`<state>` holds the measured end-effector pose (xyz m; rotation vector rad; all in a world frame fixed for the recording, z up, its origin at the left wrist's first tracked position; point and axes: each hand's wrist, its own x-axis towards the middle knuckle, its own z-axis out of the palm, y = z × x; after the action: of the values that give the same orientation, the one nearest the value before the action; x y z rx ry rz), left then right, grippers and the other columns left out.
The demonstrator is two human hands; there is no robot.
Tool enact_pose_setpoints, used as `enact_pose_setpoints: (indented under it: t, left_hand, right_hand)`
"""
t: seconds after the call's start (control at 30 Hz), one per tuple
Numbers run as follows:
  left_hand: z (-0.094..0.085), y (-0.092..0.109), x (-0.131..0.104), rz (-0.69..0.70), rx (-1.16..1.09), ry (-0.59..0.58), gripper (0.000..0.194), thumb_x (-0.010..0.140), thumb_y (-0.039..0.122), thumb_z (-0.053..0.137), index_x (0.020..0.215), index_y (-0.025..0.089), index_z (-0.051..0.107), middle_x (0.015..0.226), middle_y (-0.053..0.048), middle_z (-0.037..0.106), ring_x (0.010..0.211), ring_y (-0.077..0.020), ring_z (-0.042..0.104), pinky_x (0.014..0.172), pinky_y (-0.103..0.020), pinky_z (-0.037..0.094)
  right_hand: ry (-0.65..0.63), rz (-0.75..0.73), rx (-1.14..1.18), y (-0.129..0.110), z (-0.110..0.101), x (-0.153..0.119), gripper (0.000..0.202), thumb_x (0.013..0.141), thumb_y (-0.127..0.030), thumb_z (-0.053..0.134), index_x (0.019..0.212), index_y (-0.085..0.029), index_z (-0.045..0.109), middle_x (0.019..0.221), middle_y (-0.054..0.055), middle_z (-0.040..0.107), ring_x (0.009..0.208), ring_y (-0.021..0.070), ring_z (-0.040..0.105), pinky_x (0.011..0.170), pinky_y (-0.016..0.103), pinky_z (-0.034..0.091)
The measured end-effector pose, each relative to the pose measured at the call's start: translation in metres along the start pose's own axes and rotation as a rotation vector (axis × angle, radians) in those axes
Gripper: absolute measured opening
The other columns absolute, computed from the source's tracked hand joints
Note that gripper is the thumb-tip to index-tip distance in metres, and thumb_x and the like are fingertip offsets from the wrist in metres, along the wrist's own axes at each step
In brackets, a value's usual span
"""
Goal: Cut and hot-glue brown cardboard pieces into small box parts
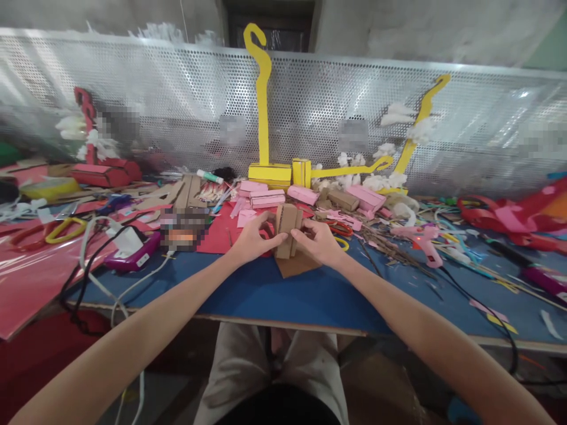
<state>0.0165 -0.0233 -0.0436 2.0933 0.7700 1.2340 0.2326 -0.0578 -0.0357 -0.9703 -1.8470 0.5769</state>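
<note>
A small brown cardboard box piece (287, 229) stands upright in the middle, between my two hands. My left hand (257, 239) grips its left side, thumb in front and fingers behind. On its right side my right hand (318, 239) holds it with the thumb and bent fingers. Below and behind the box, a flat brown cardboard piece (297, 264) lies on the blue table (283, 295). Red sheet material (217, 231) lies just left of my left hand. Several pink paper-covered blocks (267, 198) sit behind the box.
Yellow hook-shaped pieces (263, 112) stand against a perforated metal panel (177, 100). At right lie a pink glue gun (423, 241) with a black cable and cardboard scraps. To the left are yellow-handled scissors (66, 230), a purple power strip (133, 254) and white cables.
</note>
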Motion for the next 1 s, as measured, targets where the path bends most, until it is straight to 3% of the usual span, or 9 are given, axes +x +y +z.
enact_pose_setpoints:
  t: [0.37, 0.57, 0.73, 1.0]
  left_hand:
    - [-0.002, 0.005, 0.000, -0.027, 0.010, -0.001, 0.043, 0.083, 0.048, 0.073, 0.111, 0.018, 0.061, 0.105, -0.007, 0.068, 0.073, -0.0129, 0.060, 0.058, -0.024, 0.049]
    - [-0.002, 0.003, 0.000, -0.031, 0.000, -0.008, 0.043, 0.083, 0.048, 0.074, 0.112, 0.018, 0.061, 0.106, -0.007, 0.068, 0.074, -0.0126, 0.060, 0.058, -0.023, 0.049]
    - [-0.002, 0.001, 0.001, -0.026, 0.012, 0.008, 0.044, 0.084, 0.051, 0.073, 0.111, 0.018, 0.062, 0.107, -0.007, 0.069, 0.074, -0.0129, 0.061, 0.059, -0.024, 0.050]
    - [-0.003, -0.001, 0.002, -0.010, 0.023, 0.021, 0.047, 0.082, 0.051, 0.074, 0.112, 0.017, 0.063, 0.106, -0.008, 0.069, 0.077, -0.0151, 0.062, 0.061, -0.026, 0.052]
  right_hand:
    - [-0.057, -0.002, 0.063, -0.002, -0.005, 0.002, 0.022, 0.089, -0.039, 0.064, 0.092, -0.019, 0.071, 0.085, 0.004, 0.071, 0.078, 0.0212, 0.065, 0.071, 0.032, 0.053]
    - [-0.053, 0.006, 0.108, -0.003, -0.003, 0.002, 0.024, 0.090, -0.042, 0.062, 0.090, -0.019, 0.068, 0.086, 0.004, 0.070, 0.073, 0.0178, 0.062, 0.068, 0.030, 0.052]
    - [-0.037, 0.012, 0.125, -0.008, -0.005, 0.002, 0.027, 0.091, -0.046, 0.060, 0.081, -0.021, 0.064, 0.074, 0.000, 0.063, 0.067, 0.0158, 0.059, 0.067, 0.029, 0.051]
    - [-0.005, 0.025, 0.070, -0.011, -0.004, 0.000, 0.043, 0.093, -0.062, 0.058, 0.082, -0.021, 0.061, 0.072, 0.001, 0.062, 0.066, 0.0162, 0.058, 0.066, 0.029, 0.050]
